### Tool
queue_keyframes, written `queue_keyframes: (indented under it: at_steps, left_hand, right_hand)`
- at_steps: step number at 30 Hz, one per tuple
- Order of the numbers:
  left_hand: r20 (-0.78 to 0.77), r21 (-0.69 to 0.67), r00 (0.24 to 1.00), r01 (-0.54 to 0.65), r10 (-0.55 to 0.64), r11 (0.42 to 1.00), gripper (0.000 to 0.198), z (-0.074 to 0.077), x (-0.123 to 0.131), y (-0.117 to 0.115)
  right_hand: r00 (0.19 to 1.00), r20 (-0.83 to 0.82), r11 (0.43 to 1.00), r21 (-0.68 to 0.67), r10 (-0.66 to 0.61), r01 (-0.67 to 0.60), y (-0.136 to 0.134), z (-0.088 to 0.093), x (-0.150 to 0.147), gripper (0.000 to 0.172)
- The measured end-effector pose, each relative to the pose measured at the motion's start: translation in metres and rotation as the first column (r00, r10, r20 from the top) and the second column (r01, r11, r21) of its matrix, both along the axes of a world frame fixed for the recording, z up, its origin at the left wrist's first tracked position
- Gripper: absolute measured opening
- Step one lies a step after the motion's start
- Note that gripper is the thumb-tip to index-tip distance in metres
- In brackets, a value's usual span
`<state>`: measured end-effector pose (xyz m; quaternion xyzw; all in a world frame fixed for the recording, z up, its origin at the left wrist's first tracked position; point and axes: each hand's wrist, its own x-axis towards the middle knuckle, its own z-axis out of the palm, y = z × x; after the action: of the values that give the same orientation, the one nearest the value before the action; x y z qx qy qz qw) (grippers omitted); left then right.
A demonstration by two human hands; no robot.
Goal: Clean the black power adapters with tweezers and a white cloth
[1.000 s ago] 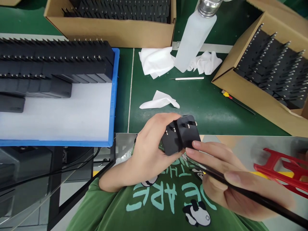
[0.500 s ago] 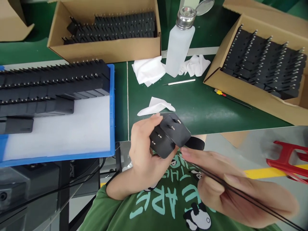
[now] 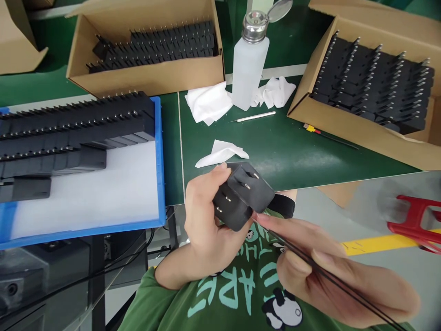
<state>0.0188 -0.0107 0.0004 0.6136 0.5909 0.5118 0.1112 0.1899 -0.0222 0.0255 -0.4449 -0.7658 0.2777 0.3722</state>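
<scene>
My left hand [image 3: 206,220] is closed around two black plug adapters [image 3: 243,195] held side by side, their metal prongs facing up. They hang just off the near edge of the green table [image 3: 292,156]. My right hand [image 3: 330,271] pinches a thin black rod-like tool [image 3: 327,276], whose tip touches the lower edge of the adapters. The tool's far end runs out of view at the lower right.
A blue tray [image 3: 160,161] with white foam and rows of black adapters lies at left. Two cardboard boxes [image 3: 148,78] [image 3: 361,124] hold more adapters. A white dispenser bottle [image 3: 248,64], crumpled white cloths [image 3: 210,103], a white stick [image 3: 257,116] and a small screwdriver [image 3: 327,135] lie on the table. A red stool [image 3: 416,220] stands at right.
The two adapters have tilted and shifted a little left and down in my left hand. My right hand has followed with the tool. The view has tilted up, showing more of the table.
</scene>
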Motion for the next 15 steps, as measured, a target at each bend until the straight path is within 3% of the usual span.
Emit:
queue_keyframes:
  at_steps: [11, 15]
  left_hand:
    - [0.004, -0.024, 1.000, -0.006, 0.006, 1.000, 0.051, -0.0016, 0.0000, 0.0001]
    - [-0.053, -0.024, 0.998, -0.023, 0.022, 0.999, 0.046, -0.0005, 0.0000, 0.0006]
  right_hand:
    - [0.992, -0.113, 0.997, -0.047, 0.058, -0.063, 0.0012, -0.0029, -0.0066, 0.048]
    - [0.995, -0.101, 0.998, -0.060, 0.007, -0.013, -0.0012, -0.0033, -0.0051, 0.047]
